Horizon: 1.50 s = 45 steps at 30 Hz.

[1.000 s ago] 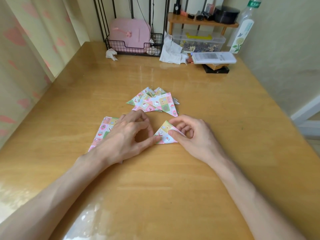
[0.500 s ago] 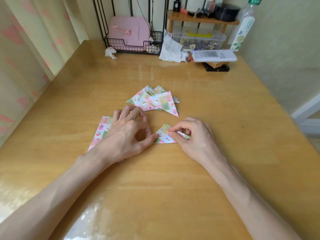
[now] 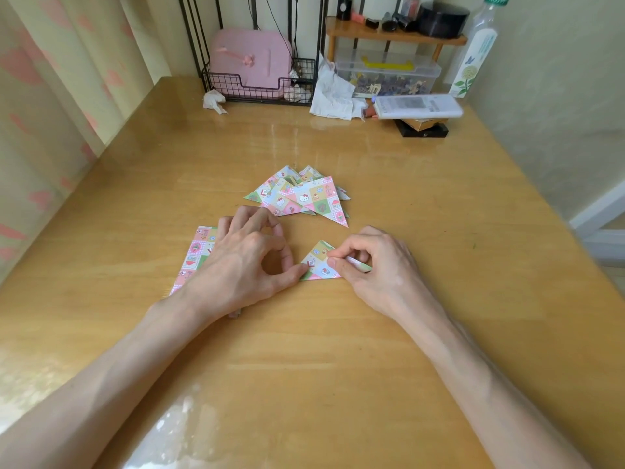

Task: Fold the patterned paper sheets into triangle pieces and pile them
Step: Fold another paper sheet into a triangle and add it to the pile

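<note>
Paper dominates the middle of the worktop point(image 3: 338, 350). The triangle piece point(image 3: 316, 262) being folded lies flat between the 2 hands, its tip pointing away from the person and its long edge running left to right along the near side. The left hand point(image 3: 243, 265) has its grip loosely arched: the thumb tip presses down on the piece's left corner, while the bent fingers arch towards the worktop. The right hand point(image 3: 378, 269) has its grip pinched, thumb and forefinger nipping the right-hand flap of the same piece.

Just beyond the hands sits the pile point(image 3: 301, 196) of finished triangles, fanned unevenly, the top one aiming a sharp tip towards the near right. Flat sheets point(image 3: 196, 255) lie partly under the left hand, their long axis running near to far.

The paper carries pastel checks in pink, green, yellow and blue, with cartoon cat faces and strawberries. At the far right corner a bottle point(image 3: 473, 52) wears a label showing a flower and a butterfly; its lettering is too small to read, as is the print on the white box point(image 3: 417, 106) beside it.
</note>
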Available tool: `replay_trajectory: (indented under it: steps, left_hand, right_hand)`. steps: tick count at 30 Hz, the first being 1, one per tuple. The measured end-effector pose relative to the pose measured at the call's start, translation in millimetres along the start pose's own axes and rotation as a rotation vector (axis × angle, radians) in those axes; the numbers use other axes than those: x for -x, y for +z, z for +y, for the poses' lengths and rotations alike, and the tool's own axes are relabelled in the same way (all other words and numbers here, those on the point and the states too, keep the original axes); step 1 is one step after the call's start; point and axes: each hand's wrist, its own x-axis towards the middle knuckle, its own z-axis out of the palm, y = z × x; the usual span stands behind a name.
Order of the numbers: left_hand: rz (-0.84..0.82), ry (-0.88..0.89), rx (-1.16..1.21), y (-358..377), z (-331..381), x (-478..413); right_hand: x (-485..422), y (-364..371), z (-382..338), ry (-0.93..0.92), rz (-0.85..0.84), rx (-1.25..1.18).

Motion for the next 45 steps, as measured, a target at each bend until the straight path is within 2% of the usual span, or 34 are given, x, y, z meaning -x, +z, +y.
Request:
replay_trajectory:
  steps: [9, 15, 19, 24, 38, 45]
  left_hand:
    - [-0.034, 0.100, 0.059, 3, -7, -1]
    - [-0.053, 0.069, 0.051, 4, -9, -2]
    - [-0.108, 0.056, 0.063, -1, -10, -4]
    - [-0.188, 0.084, 0.035, -9, -13, -5]
    - [-0.262, 0.069, 0.059, -18, -13, -8]
    - [-0.304, 0.116, 0.083, -23, -15, -7]
  right_hand:
    - [2, 1, -3, -0.052, 0.048, 0.024]
    - [3, 1, -4, -0.075, 0.052, 0.042]
    - [4, 2, -8, -0.054, 0.062, 0.073]
    - [8, 8, -12, -0.037, 0.049, 0.237]
    - [7, 12, -14, -0.006, 0.023, 0.247]
    - [6, 16, -14, 0.017, 0.006, 0.262]
